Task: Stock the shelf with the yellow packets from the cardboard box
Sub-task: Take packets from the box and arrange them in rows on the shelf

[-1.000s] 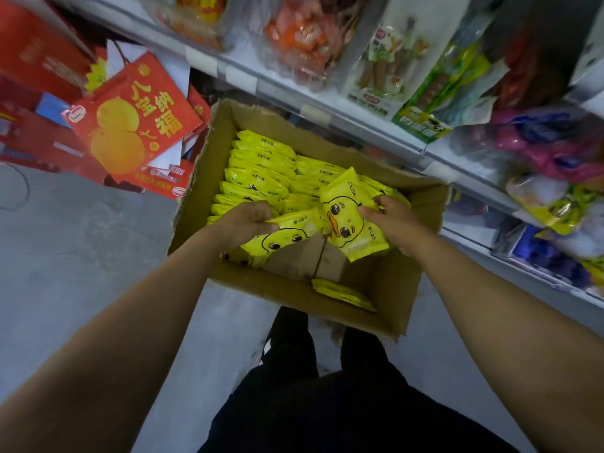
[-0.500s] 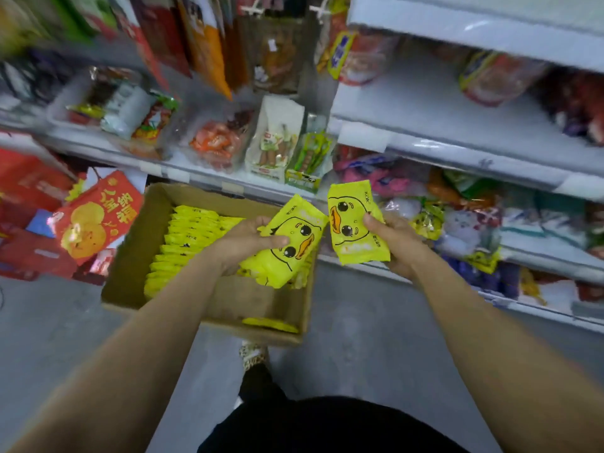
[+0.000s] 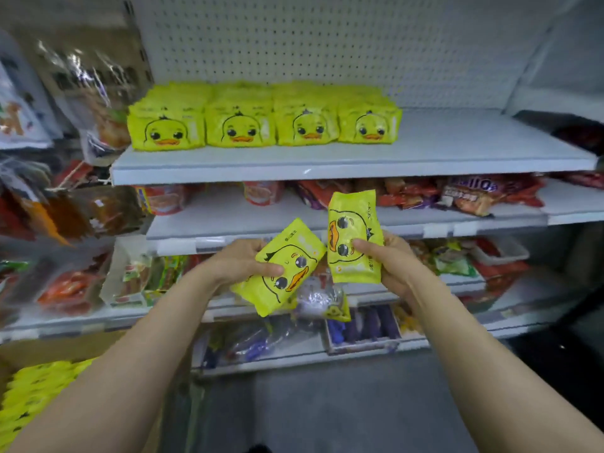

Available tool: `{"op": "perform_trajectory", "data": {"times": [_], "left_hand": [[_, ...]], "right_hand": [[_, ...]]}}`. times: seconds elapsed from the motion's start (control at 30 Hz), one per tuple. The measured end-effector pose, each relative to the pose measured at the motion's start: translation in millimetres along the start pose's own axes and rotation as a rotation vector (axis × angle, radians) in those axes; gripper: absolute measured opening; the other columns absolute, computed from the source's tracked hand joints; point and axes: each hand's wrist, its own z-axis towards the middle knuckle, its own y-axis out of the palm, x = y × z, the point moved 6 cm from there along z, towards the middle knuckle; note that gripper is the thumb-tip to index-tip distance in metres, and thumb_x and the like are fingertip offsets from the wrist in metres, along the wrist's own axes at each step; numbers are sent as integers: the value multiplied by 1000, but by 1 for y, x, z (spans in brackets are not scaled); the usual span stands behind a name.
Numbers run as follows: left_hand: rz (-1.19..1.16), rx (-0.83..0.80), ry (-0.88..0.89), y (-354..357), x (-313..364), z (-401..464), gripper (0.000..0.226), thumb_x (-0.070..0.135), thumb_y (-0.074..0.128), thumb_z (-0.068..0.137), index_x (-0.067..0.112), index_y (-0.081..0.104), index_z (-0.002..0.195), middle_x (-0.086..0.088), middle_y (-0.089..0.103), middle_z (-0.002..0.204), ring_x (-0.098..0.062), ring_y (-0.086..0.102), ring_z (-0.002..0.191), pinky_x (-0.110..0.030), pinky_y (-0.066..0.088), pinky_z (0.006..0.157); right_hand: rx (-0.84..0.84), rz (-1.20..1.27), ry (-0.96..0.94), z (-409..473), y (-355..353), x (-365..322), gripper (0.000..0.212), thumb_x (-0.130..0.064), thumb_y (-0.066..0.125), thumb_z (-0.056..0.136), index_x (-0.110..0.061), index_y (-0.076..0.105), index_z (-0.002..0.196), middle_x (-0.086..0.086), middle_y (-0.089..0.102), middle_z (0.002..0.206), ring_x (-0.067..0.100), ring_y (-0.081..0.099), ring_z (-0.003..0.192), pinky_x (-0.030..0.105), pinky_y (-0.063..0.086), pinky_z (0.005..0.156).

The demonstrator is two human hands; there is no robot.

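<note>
Holding one yellow packet each, both hands sat at frame centre in front of the shelving. Left hand (image 3: 240,263) gripped its tilted packet (image 3: 279,269) with the thumb across the duck face and the fingers curled behind; that packet leaned diagonally, top corner up-right. Right hand (image 3: 390,264) pinched the upright packet (image 3: 354,237), thumb on the front, fingers wrapped behind the right edge. I read that packet as standing on end, duck face turned sideways. The two packets nearly met at their inner edges; I couldn't tell whether they actually touched.

Upper centre of the frame: top shelf (image 3: 457,148) carried four rows of stocked duck packets (image 3: 263,120) on its left half, faces forward, rows packed side by side. Its right half was bare white board. Pegboard back panel (image 3: 327,44) ran behind.

Lower left corner: cardboard box (image 3: 49,349) was partly in view, with more boxed packets (image 3: 31,392) in it, blurred.

Middle shelf below held red snack bags (image 3: 425,194). Lower shelves showed mixed bagged goods, too blurred for me to identify. Hanging bags (image 3: 81,93) filled the upper left.
</note>
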Motion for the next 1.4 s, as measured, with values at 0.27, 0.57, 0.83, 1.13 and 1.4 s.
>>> {"op": "perform_trajectory", "data": {"times": [0.27, 0.57, 0.83, 1.13, 1.4], "left_hand": [[206, -39, 144, 31, 116, 67, 48, 21, 90, 62, 7, 63, 99, -5, 76, 91, -25, 73, 83, -40, 59, 74], [365, -134, 246, 45, 201, 179, 32, 26, 87, 70, 23, 67, 95, 8, 69, 101, -15, 65, 92, -31, 51, 76], [378, -177, 271, 53, 279, 288, 42, 37, 90, 56, 31, 68, 91, 0, 70, 110, -16, 64, 102, -35, 52, 93], [414, -180, 294, 74, 324, 357, 38, 18, 86, 70, 19, 66, 102, -4, 74, 99, -25, 71, 94, -44, 55, 88], [405, -86, 240, 70, 328, 374, 36, 16, 84, 72, 16, 66, 102, 2, 74, 102, -10, 70, 90, -36, 54, 85]], "right_hand": [[114, -62, -136, 21, -95, -76, 38, -7, 78, 79, -11, 67, 115, 12, 75, 104, 29, 73, 92, 51, 59, 80], [111, -183, -253, 113, -148, -174, 37, -7, 79, 76, -7, 68, 112, 15, 74, 105, 35, 71, 96, 54, 56, 88], [117, -262, -265, 200, -217, -251, 37, -6, 80, 76, -6, 67, 112, 13, 75, 103, 35, 72, 94, 52, 57, 86], [76, -329, -247, 277, -273, -280, 37, -6, 82, 73, -9, 69, 108, 12, 75, 102, 32, 73, 93, 44, 58, 84], [-90, -696, -259, 356, -280, -315, 35, -6, 86, 71, -12, 74, 103, 5, 77, 92, 21, 75, 83, 31, 60, 70]]}}
